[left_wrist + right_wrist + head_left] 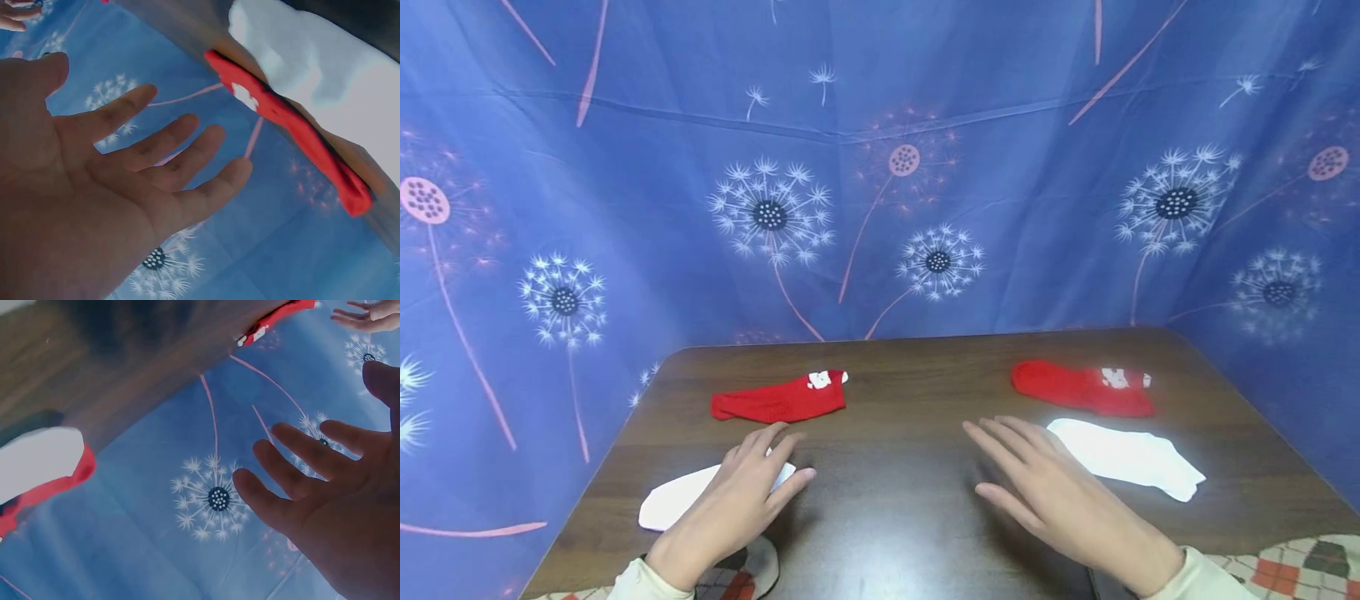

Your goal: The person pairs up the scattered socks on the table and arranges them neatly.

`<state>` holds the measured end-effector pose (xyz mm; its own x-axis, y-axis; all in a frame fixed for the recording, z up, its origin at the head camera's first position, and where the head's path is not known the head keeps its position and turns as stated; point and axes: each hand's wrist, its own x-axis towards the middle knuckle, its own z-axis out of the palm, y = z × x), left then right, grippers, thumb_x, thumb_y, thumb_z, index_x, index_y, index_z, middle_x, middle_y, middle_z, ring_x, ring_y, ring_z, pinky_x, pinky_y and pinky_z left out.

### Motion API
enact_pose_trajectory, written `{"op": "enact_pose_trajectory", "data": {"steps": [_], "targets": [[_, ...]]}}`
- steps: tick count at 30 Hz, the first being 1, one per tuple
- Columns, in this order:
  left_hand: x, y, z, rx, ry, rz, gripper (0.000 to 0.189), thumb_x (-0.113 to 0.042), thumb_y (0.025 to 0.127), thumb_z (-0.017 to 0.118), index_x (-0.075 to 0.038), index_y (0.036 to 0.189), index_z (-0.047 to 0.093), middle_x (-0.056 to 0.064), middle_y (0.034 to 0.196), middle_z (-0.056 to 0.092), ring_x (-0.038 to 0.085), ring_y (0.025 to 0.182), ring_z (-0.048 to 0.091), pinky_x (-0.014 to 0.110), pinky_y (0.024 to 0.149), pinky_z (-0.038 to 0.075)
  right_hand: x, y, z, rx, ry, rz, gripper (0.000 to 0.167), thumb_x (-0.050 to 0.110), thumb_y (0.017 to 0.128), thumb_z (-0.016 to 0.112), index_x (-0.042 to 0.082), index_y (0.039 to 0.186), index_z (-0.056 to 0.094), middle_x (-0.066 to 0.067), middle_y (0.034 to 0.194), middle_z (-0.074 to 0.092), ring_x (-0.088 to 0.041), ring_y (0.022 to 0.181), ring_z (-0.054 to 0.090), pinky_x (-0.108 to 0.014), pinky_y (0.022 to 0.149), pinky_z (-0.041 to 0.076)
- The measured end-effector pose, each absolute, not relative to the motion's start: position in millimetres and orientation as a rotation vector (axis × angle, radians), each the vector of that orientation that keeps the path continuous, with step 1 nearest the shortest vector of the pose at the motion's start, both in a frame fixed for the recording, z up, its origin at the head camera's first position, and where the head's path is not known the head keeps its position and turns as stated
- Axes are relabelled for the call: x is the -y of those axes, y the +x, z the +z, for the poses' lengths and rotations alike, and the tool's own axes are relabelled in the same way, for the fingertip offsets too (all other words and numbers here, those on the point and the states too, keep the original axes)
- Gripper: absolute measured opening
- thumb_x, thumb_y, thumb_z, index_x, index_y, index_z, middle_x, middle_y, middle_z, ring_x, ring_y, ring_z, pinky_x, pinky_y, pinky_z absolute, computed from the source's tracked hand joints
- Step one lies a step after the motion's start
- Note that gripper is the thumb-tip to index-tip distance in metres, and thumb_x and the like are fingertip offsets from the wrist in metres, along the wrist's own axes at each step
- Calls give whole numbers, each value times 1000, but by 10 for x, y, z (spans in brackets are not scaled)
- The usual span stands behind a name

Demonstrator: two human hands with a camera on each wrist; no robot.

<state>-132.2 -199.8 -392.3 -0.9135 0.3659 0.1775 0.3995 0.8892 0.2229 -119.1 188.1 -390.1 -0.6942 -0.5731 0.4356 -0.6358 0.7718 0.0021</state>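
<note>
Both hands hover over the table with fingers spread and nothing in them. My left hand (741, 500) is over a white sock (681, 497), hiding part of it in the head view. Beyond that hand lies a red sock (782, 400) with a white figure near its cuff. In the left wrist view the palm and straight fingers (187, 165) show bare. My right hand (1060, 500) is just left of a second white sock (1127, 457). Behind this one a second red sock (1075, 389) lies flat, also bearing a white figure.
The brown wooden table (917, 400) has rounded far corners. A blue curtain (1037, 275) with dandelion prints hangs behind it and along the sides. A rounded grey edge over checked cloth (752, 571) shows beneath the left wrist.
</note>
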Motion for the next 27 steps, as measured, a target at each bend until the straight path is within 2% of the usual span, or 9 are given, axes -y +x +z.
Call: {"op": "enact_pose_trajectory", "data": {"steps": [7,15,22,27], "targets": [[2088,-1366,-3909,2925,-573,-384,58,-54,98,53,-10,136,59,17,142,51,38,132,46,63,98,41,-1839,-1269,-3900,2553,928,207,66,49,96,60,18,152,42,-3,141,55,-28,129,50,-52,103,41],[2187,-1451,-3878,2810,-518,-286,50,-42,95,65,-5,129,61,18,128,59,37,119,54,59,85,50,-1652,-1324,-4008,2537,1028,224,66,43,94,65,14,150,44,-5,141,55,-29,129,51,-52,103,42],[2285,-1525,-3904,2791,-492,-319,41,-37,95,66,-5,120,64,18,124,61,37,116,56,58,81,51,-1562,-1384,-4013,2546,1045,221,65,43,94,65,14,149,46,-4,141,56,-27,130,50,-50,105,41],[2368,-1558,-3928,2793,-466,-353,39,-36,95,66,-4,118,65,18,123,61,38,115,57,58,82,51,-1481,-1449,-4000,2523,1083,214,63,46,97,59,11,147,47,-6,138,57,-27,129,50,-49,106,40]]}}
